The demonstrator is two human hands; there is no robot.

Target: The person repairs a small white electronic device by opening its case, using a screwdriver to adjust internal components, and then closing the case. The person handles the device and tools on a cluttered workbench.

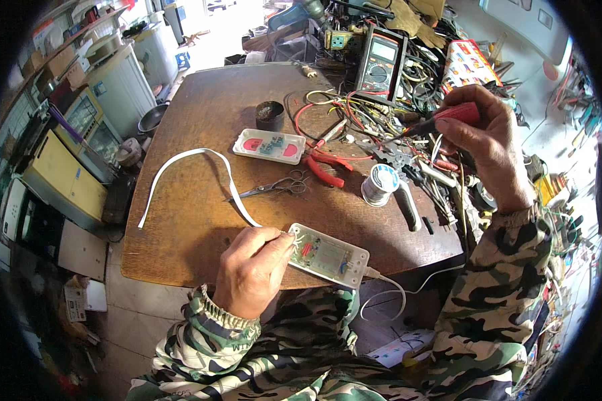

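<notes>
At the table's near edge lies an open white plastic case (328, 257) with a circuit board inside. My left hand (253, 271) is closed at the case's left end, pinching the white flat cable (231, 184) where its wire ends show. That cable loops away to the left across the wood. Raised over the right side, my right hand (488, 137) grips a red-handled screwdriver (458, 115), its thin shaft pointing down to the left. Below the shaft are a roll of solder wire (380, 185) and grey wire strippers (405, 167).
On the wooden table (187, 247) lie scissors (274, 187), red-handled pliers (328, 168), a white case lid (269, 146) and a small dark pot (270, 115). A multimeter (381, 63) stands among tangled wires at the back right. A white cord (388, 279) hangs from the case's right end.
</notes>
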